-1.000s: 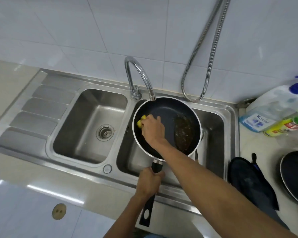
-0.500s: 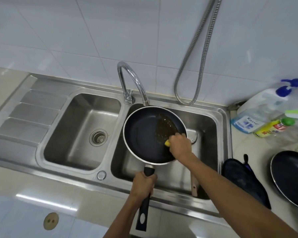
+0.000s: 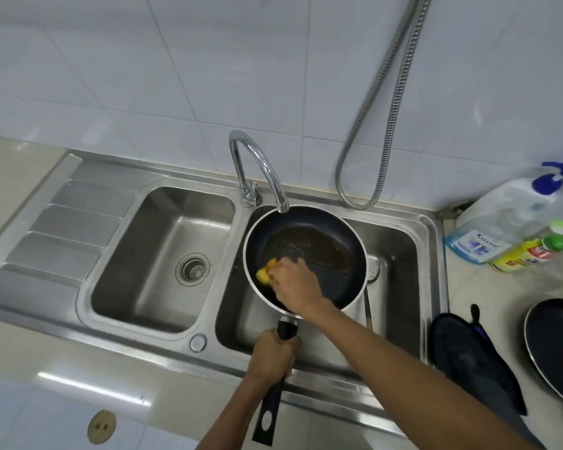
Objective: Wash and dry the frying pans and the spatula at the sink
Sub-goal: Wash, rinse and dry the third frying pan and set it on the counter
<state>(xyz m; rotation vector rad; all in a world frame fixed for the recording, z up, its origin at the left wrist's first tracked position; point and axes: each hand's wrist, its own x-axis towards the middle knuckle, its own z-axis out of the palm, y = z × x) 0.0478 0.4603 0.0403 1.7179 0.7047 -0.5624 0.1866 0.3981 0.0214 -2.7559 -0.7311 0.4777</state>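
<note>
L hand [image 3: 271, 355] grips frying pan [image 3: 332, 251] handle over right sink basin [image 3: 400, 280]; R hand [image 3: 294, 282] presses yellow sponge [image 3: 265, 271] w/ curled fingers on pan's near-left inside

Sink [image 3: 78, 222]: stainless steel, brushed, satin sheen. Tap [image 3: 261, 164]: chromed metal, mirror gloss. Hose [image 3: 387, 125]: metal, ribbed, shiny. Pan [image 3: 345, 287]: dark non-stick inside, wet gloss w/ brown film; bright metal rim. Handle [image 3: 270, 414]: black plastic, matt. Sponge [image 3: 265, 273]: yellow foam, coarse. Tiles [image 3: 143, 76]: white, glazed, glossy. Counter [image 3: 46, 384]: beige, polished, smooth, reflective. Cloth [image 3: 468, 362]: dark fabric, matt. Bottle [image 3: 501, 222]: clear plastic, smooth. 2nd pan [image 3: 556, 349]: dark coating, low sheen, metal rim.
</note>
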